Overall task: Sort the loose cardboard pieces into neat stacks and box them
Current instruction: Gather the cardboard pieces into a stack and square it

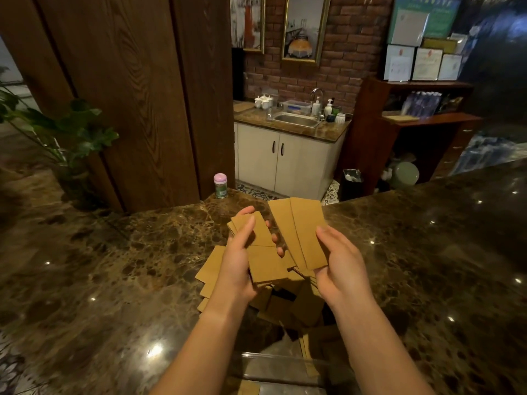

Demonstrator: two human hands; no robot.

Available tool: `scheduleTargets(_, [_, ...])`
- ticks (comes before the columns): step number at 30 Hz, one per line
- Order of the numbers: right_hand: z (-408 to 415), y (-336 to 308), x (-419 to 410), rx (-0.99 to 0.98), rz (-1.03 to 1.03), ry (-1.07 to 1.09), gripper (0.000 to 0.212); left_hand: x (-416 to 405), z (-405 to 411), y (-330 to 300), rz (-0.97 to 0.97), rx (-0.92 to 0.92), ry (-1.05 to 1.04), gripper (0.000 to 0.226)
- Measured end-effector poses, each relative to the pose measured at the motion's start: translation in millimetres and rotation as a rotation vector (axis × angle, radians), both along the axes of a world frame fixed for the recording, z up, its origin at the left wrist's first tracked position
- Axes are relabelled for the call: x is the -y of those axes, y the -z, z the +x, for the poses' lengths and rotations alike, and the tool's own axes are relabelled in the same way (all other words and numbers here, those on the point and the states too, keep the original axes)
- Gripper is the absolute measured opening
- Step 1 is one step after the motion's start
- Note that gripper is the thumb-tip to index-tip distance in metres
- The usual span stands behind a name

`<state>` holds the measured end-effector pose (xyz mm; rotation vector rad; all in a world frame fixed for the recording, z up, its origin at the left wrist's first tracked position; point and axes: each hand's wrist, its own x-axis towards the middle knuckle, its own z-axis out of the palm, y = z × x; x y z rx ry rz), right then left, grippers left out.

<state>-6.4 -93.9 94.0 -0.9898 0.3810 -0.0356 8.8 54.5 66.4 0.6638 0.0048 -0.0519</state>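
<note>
A: Clear box (285,372) sits at the table's (99,280) near edge, mostly unfilled as far as I can see. Left hand (239,263) grips short cardboard pieces (262,252), fanned, not squared. Right hand (339,269) pinches two long cardboard strips (302,232) by their lower end.

B: Risk?

A: Fanned stack likely slips and drops onto the loose pile (285,303) between hands and box, mixing sizes again. Strips could pivot out of that end pinch.

B: Pink-capped jar (220,185) at the far edge?

A: Well apart.
</note>
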Motion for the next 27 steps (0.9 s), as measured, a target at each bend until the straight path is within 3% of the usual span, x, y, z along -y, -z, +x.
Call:
scheduleTargets(4, [-5, 2, -8, 0.026, -0.045, -0.017, 0.016, 4, -3, 3, 0.117, 0.016, -0.013, 0.06])
scheduleTargets(7, [-8, 1, -9, 0.035, -0.005, -0.029, 0.018, 3, 0, 6, 0.181, 0.019, -0.057, 0.052])
scheduleTargets(10, [-7, -5, -7, 0.044, 0.167, 0.027, 0.025, -2, 2, 9, 0.184, -0.017, -0.108, 0.056])
scheduleTargets(14, [-6, -7, -5, 0.076, 0.204, 0.027, 0.028, -6, 2, 9, 0.139, -0.008, -0.119, 0.059])
scheduleTargets(18, [-8, -4, -10, 0.101, -0.016, -0.006, 0.022, -7, 6, 12, 0.191, -0.039, -0.159, 0.057])
scheduleTargets(22, [-13, 2, -26, 0.28, -0.495, -0.019, 0.013, 2, 5, 12, 0.211, -0.097, -0.212, 0.036])
scheduleTargets(25, [-18, 5, -39, 0.315, -0.552, -0.169, 0.013, 6, 2, 13, 0.169, -0.085, -0.181, 0.067])
scheduleTargets(27, [-19, 4, -40, 0.291, -0.537, -0.194, 0.013, 3, 2, 14, 0.112, -0.059, -0.152, 0.05])
